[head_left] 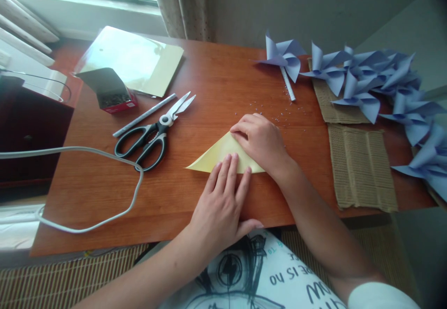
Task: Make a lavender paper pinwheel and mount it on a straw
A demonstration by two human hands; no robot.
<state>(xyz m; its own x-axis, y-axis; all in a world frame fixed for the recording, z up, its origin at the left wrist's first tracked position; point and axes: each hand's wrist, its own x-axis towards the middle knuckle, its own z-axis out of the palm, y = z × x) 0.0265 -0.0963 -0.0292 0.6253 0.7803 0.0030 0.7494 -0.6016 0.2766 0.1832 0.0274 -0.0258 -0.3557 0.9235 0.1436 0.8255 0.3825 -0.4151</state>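
A sheet of yellow paper (pixel 213 154) lies on the wooden table, folded into a triangle with its long edge toward me. My left hand (pixel 223 197) rests flat on that long edge, fingers spread and thumb apart. At the triangle's upper point is my right hand (pixel 260 141), its fingers bent and pressed together on the paper's corner and right slope. The scissors (pixel 153 134), blades parted, lie to the left of the paper. A thin white paper stick (pixel 145 115) is beside them.
Blue pinwheels (pixel 359 78) crowd the right side, several over corrugated cardboard (pixel 361 167). One pinwheel (pixel 284 57) has a stick. An open red box (pixel 118 102) and a packet of yellow paper (pixel 136 60) stand back left. A white cable (pixel 131 202) loops across the left edge.
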